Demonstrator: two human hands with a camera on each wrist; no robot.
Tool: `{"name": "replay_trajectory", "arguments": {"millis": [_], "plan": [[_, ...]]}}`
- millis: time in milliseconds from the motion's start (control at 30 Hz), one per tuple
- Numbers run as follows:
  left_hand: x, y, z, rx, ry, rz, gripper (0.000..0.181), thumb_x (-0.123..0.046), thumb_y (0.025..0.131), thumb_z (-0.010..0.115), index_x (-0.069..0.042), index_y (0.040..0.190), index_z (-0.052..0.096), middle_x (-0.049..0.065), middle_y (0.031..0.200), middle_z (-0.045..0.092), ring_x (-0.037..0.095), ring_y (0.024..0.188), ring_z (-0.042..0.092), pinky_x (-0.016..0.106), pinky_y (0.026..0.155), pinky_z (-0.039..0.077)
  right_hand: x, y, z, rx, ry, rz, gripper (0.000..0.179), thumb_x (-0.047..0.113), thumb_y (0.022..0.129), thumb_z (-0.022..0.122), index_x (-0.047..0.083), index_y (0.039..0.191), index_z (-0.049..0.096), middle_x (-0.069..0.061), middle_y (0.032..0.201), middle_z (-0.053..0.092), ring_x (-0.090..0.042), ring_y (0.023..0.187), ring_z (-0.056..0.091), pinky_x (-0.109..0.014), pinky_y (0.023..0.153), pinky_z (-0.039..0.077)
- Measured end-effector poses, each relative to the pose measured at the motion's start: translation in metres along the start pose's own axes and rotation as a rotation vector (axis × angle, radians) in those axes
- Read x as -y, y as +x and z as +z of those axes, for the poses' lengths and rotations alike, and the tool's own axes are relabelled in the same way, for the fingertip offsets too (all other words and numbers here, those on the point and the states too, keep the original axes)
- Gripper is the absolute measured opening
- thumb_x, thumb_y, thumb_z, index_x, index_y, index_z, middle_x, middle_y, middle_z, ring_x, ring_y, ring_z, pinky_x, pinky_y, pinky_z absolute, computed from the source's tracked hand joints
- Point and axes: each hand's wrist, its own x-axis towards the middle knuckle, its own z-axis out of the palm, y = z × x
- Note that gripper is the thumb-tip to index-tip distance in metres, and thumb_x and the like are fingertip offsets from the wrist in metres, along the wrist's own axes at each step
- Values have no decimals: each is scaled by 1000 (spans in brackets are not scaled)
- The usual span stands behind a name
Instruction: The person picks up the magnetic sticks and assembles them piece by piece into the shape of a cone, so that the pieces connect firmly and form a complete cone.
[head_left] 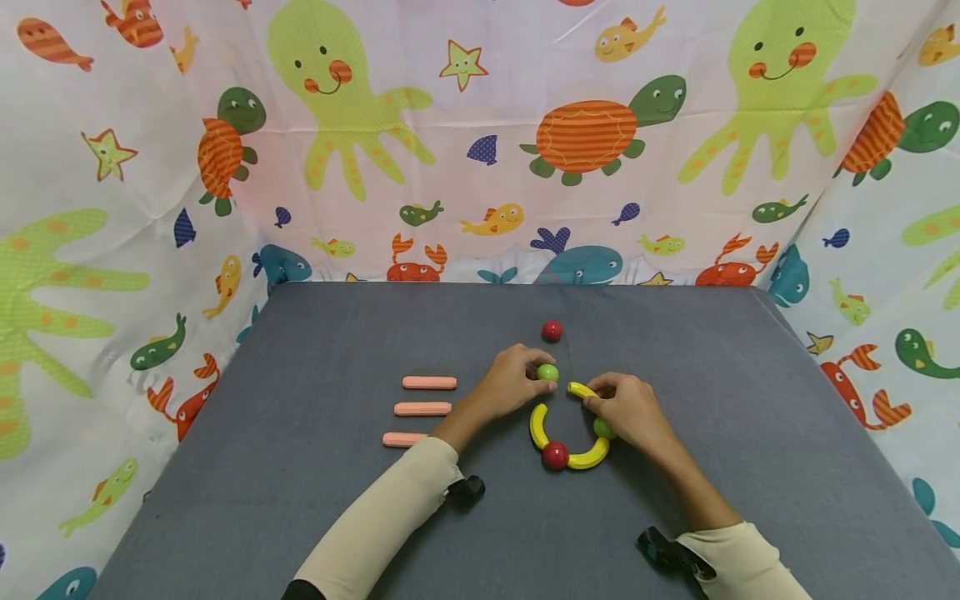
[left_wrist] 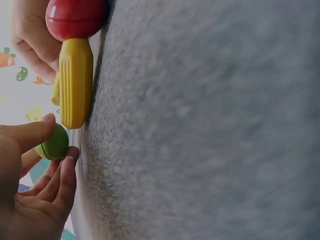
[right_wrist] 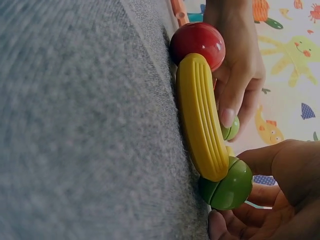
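In the head view my left hand pinches a green ball between thumb and fingers, just above the gap in a partial ring of toy pieces. My right hand grips a curved yellow piece on the ring's right side. Partly behind that hand is a second green ball. The ring runs on through a lower yellow piece, a red ball and a left yellow piece. In the right wrist view the lower yellow piece touches the grooved green ball, close to my right fingers.
A loose red ball lies beyond the ring. Left of my left hand, pink sticks lie in a row, the nearest partly covered by that arm. Grey cloth covers the table, and a printed curtain stands around its back and sides.
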Motion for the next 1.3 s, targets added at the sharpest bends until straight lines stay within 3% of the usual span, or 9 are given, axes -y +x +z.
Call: {"name": "replay_trajectory", "arguments": {"millis": [133,333,933,1100,1300], "plan": [[-2,-8,0,1,-31,-25,35,-28,96,82,-15,127,74,0,114,66,11,99,68,24,84,56,-1,0,0,-1,4,-17,22,15,96,75,2,112,77,-13,102,75,-23,88,64,-32,72,51],[-7,-17,3,13,-78,-8,33,-29,97,81,-14,126,75,-2,114,73,8,99,69,22,82,56,-2,0,1,-9,1,-44,22,15,96,75,1,114,78,-12,102,77,-22,87,65,-32,72,51],[-11,-17,8,3,-78,-4,36,-27,97,81,-10,128,75,2,115,70,11,101,69,21,81,56,-1,0,-1,9,14,-106,20,14,96,75,4,113,80,-12,105,78,-20,84,66,-33,69,52],[-11,-22,8,-3,-95,-22,44,-25,96,82,-8,136,71,5,123,71,14,106,71,22,85,57,0,0,0,7,10,-109,19,14,96,76,4,112,80,-12,106,78,-20,84,66,-33,69,53],[-12,-31,7,-46,-114,-62,44,-23,94,84,-6,133,71,4,115,73,10,98,69,22,83,56,1,0,0,8,7,-93,19,14,97,76,4,113,80,-12,106,78,-21,85,66,-33,71,53]]}}
